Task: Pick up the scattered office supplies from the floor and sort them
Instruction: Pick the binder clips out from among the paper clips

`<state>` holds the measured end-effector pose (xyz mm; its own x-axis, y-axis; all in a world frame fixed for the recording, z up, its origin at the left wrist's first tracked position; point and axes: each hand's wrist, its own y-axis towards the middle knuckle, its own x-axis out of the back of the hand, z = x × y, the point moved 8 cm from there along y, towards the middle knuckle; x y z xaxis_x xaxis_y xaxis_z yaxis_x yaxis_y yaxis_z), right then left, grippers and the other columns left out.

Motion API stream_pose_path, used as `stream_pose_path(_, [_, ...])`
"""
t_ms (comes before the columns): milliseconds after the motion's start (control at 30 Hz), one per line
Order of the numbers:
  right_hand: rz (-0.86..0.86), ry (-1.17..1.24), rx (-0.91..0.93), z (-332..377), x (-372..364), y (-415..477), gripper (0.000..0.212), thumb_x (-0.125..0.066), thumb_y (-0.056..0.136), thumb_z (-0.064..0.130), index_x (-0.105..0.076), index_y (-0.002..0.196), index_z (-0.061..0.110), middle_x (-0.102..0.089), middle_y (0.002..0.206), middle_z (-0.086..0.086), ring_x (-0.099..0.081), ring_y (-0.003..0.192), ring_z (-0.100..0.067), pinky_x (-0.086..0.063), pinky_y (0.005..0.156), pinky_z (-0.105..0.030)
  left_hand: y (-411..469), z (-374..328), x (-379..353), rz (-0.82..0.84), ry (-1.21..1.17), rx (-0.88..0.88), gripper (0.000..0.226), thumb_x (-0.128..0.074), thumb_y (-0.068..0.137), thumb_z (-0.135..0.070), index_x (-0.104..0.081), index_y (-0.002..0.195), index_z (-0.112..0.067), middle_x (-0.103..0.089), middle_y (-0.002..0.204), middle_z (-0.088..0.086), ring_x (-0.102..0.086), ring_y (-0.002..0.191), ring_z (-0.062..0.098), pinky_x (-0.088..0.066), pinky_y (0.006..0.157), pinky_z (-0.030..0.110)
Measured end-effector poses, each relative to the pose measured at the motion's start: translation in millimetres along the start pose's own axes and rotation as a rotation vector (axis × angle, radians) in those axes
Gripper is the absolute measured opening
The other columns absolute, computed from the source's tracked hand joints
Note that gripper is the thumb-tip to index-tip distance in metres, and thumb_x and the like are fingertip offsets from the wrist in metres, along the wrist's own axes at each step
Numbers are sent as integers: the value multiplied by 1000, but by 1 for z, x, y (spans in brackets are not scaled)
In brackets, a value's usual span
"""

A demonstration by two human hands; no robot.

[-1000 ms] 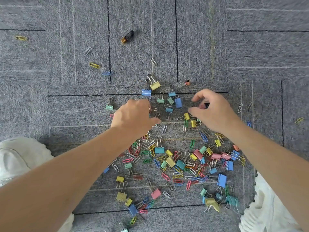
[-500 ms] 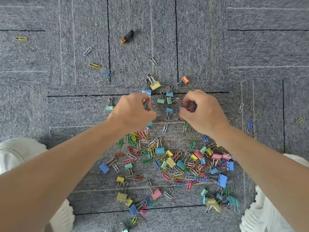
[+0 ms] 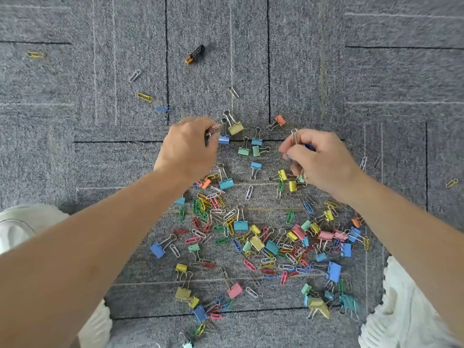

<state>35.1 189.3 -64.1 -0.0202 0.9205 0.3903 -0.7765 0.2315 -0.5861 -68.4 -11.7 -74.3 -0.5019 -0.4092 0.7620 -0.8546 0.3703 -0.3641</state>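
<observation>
The person looks to be mid-gathering here, and judging by the mess the sorting part hasn't really begun. The left hand [image 3: 188, 151] is curled round a small bunch of clips [image 3: 216, 127], with wire loops poking out past the fingertips. It sits at the far side of the mess, with a blue binder clip [image 3: 224, 139] just beside the fingers and a yellow binder clip [image 3: 236, 128] next to that. The right hand [image 3: 324, 162] pinches a wire handle [image 3: 294, 138] that sticks up between thumb and fingers, with a bit of blue behind it. How many clips it's carrying, can't tell.

The main pile [image 3: 263, 242] of binder clips and paper clips lies on the floor [image 3: 376, 71] between the arms, toward the near edge. The strays sit well apart: a yellow paper clip [image 3: 36, 54] by the left edge, a second paper clip [image 3: 451, 183] by the right edge and a battery [image 3: 194, 54] toward the far edge.

Next move, probably: grab the loose binder clips near the fingers, then drop the handfuls somewhere by type. No tray or box is in shot though.

Writing: none readable. The battery is black with a copper end, and its label is too small to make out.
</observation>
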Motion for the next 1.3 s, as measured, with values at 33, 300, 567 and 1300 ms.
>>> stream_pose_path(33, [-15,-63,28,5,-1,3,18,-52,92,6,-66,84,15,-60,68,-11,-45,47,-12,-35,42,-22,2,0,-1,-6,32,3,34,-55,101,-32,-60,127,-12,-64,106,8,-54,72,18,-47,66,29])
stream_pose_path(300, [-141,-470,162,28,-17,20,37,-69,87,48,-72,101,14,-68,77,-1,-60,65,-17,-49,59,-34,2,-5,-19,80,99,127,42,-46,101,-42,-41,131,-13,-55,106,7,-58,85,24,-51,73,39])
stream_pose_path(567, [-177,-503,126,29,-22,19,20,-69,89,30,-70,86,10,-59,65,0,-46,53,-10,-29,46,-25,6,-11,-19,149,275,213,54,-56,90,-58,-48,108,-7,-51,78,4,-52,62,17,-41,50,29])
stream_pose_path(1300, [41,871,-723,17,-32,-43,24,-51,99,27,-52,83,9,-48,84,-8,-47,63,-17,-30,40,-21,-22,-32,42,333,-637,365,9,-57,98,-16,-57,91,-10,-67,74,9,-47,51,14,-38,39,22])
